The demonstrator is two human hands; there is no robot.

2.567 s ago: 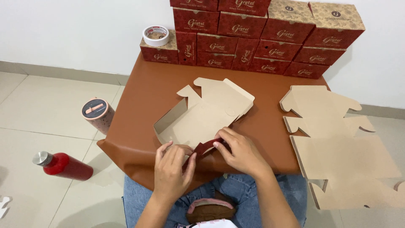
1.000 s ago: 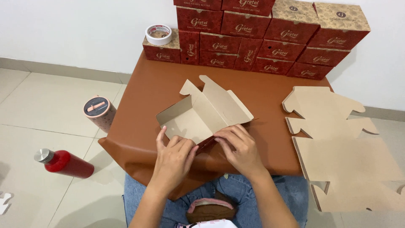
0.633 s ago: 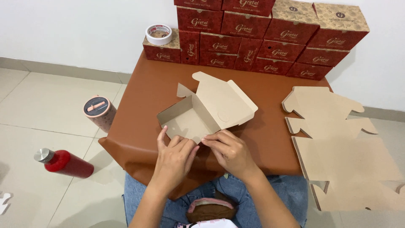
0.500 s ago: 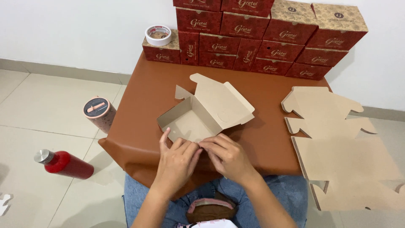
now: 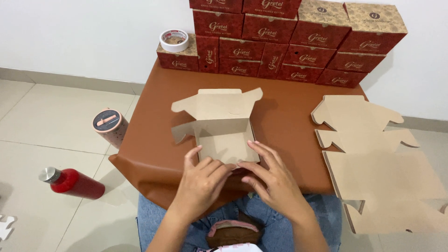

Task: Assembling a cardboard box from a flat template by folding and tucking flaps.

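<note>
Bare forearms, two bare hands (image 5: 200, 184), blue denim jeans (image 5: 154, 219), perhaps a dark belt.

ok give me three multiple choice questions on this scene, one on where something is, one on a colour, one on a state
1. Where is the roll of tape?
A. on the floor
B. on top of a red box at the back left of the table
C. inside the cardboard box

2. What colour is the bottle lying on the floor?
A. red
B. blue
C. green

3. How does the cardboard box under the hands stand?
A. flat and unfolded
B. taped shut
C. partly folded, lid open

Answers:
1 B, the roll rests on the leftmost red box.
2 A, its body is red with a silver cap.
3 C, walls are up, the lid flap stands open, and the left hand and right hand press its front edge.
</note>
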